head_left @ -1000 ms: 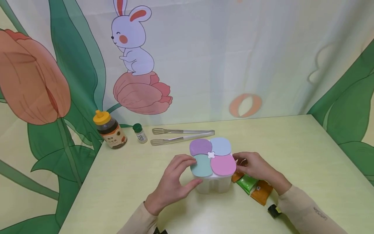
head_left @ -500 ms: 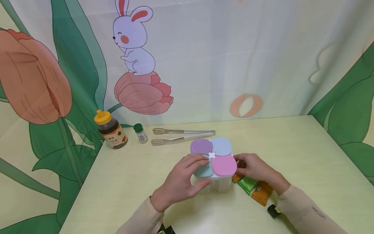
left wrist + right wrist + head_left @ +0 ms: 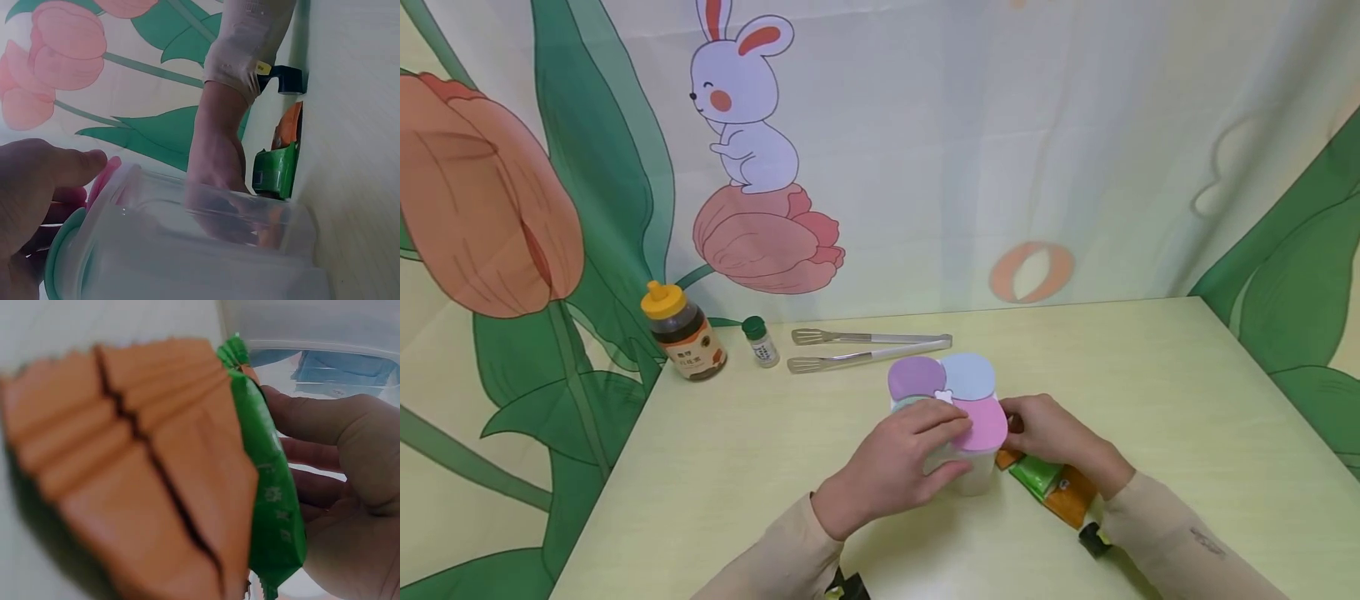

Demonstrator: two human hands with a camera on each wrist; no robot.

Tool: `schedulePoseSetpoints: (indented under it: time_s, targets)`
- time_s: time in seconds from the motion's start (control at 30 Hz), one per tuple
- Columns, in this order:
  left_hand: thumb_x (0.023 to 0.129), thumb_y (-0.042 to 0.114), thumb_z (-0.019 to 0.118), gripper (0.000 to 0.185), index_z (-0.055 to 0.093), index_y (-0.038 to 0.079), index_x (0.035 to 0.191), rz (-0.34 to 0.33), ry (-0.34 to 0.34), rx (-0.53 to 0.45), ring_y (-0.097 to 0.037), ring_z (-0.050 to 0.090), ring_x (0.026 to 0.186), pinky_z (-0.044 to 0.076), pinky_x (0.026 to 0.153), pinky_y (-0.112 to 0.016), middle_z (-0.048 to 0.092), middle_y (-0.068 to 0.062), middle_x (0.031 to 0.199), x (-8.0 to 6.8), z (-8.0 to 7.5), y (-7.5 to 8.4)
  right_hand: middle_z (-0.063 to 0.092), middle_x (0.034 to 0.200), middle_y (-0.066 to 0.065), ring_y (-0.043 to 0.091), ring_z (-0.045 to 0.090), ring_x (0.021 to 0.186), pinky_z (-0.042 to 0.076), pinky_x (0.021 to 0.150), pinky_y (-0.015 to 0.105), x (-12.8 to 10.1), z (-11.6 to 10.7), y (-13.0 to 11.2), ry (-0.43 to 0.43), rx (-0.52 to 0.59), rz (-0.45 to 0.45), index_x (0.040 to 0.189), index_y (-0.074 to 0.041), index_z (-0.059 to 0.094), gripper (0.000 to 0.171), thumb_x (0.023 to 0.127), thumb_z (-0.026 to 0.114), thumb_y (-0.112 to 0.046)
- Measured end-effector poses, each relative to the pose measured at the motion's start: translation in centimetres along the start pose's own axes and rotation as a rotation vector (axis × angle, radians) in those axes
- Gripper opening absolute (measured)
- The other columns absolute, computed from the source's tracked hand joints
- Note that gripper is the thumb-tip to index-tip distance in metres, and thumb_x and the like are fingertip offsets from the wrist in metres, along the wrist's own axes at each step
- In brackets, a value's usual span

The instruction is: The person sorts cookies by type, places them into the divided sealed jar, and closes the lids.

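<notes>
Your left hand [image 3: 898,467] grips the container [image 3: 958,417] (lids petal-shaped) at 7 o'clock; your right hand [image 3: 1056,433] clasps its 3 o'clock side, above packets [image 3: 1048,479].

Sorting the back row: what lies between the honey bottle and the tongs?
In the head view, a small green-capped jar stands between the honey bottle and the tongs.

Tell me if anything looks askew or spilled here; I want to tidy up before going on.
Nothing is spilled or damaged. The four-lidded container stands upright between the left hand and the right hand. The orange and green sachets lie in a loose, overlapping heap beside it. The tongs, honey bottle and small jar sit orderly.
</notes>
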State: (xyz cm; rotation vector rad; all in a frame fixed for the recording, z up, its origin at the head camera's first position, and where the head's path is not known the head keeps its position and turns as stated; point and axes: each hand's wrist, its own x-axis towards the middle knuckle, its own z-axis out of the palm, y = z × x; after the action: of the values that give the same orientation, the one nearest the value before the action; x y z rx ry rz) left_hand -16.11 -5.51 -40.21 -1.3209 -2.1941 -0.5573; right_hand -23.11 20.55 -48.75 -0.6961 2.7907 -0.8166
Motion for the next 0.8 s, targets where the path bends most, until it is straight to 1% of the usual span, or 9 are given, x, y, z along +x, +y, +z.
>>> schedulePoseSetpoints:
  time_s: [0.2,0.33,0.47,0.57,0.67,0.73,0.8]
  targets:
    - [0.08,0.027,0.08,0.033,0.072,0.008,0.106,-0.049,-0.026,0.006,-0.014,0.061,0.105,0.048,0.099,-0.021,0.067,-0.001,0.109,0.3,0.2,0.3,0.064,0.08,-0.007,0.009,0.055,0.068,0.052,0.063,0.021,0.1,0.0,-0.3,-0.013,0.007,0.02,0.101,-0.011,0.068,0.019,0.085,0.075,-0.017]
    - [0.08,0.025,0.081,0.029,0.072,0.008,0.102,-0.047,-0.018,0.016,-0.013,0.06,0.101,0.05,0.094,-0.021,0.067,0.001,0.106,0.5,0.6,0.4,0.063,0.08,-0.006,0.01,0.055,0.069,0.052,0.065,0.022,0.0,0.1,-0.4,-0.014,0.012,0.04,0.101,-0.011,0.068,0.018,0.084,0.075,-0.014]
    - [0.081,0.023,0.079,0.023,0.074,0.008,0.097,-0.037,0.0,0.026,-0.013,0.061,0.099,0.051,0.092,-0.021,0.068,0.001,0.102,0.7,0.8,0.3,0.063,0.081,-0.005,0.012,0.055,0.071,0.053,0.067,0.024,0.1,0.3,-0.5,-0.013,0.027,0.045,0.103,-0.009,0.067,0.02,0.084,0.075,-0.011]
    - [0.08,0.023,0.079,0.019,0.075,0.009,0.092,-0.01,0.034,0.056,-0.012,0.062,0.095,0.052,0.089,-0.018,0.069,0.002,0.097,0.7,1.0,0.3,0.062,0.081,-0.004,0.013,0.054,0.072,0.053,0.068,0.025,0.2,0.3,-0.5,-0.022,0.039,0.058,0.105,-0.008,0.067,0.022,0.085,0.074,-0.008]
    - [0.076,0.022,0.078,0.015,0.076,0.011,0.086,0.043,0.088,0.123,-0.01,0.062,0.088,0.052,0.084,-0.015,0.069,0.004,0.09,0.8,1.2,0.1,0.062,0.083,-0.004,0.014,0.055,0.073,0.054,0.07,0.026,0.3,0.4,-0.6,-0.037,0.059,0.083,0.108,-0.008,0.067,0.023,0.086,0.073,-0.007]
    - [0.074,0.022,0.077,0.013,0.075,0.012,0.082,0.075,0.118,0.173,-0.009,0.062,0.085,0.052,0.082,-0.013,0.069,0.006,0.087,0.9,1.4,0.0,0.063,0.083,-0.003,0.014,0.055,0.072,0.054,0.069,0.026,0.4,0.4,-0.6,-0.043,0.065,0.082,0.108,-0.007,0.066,0.022,0.086,0.072,-0.008]
    - [0.074,0.022,0.077,0.011,0.074,0.013,0.08,0.096,0.136,0.208,-0.008,0.062,0.083,0.052,0.083,-0.013,0.069,0.006,0.085,1.0,1.6,0.0,0.062,0.082,-0.003,0.014,0.055,0.071,0.053,0.067,0.025,0.3,0.3,-0.6,-0.035,0.071,0.088,0.106,-0.007,0.066,0.021,0.086,0.072,-0.009]
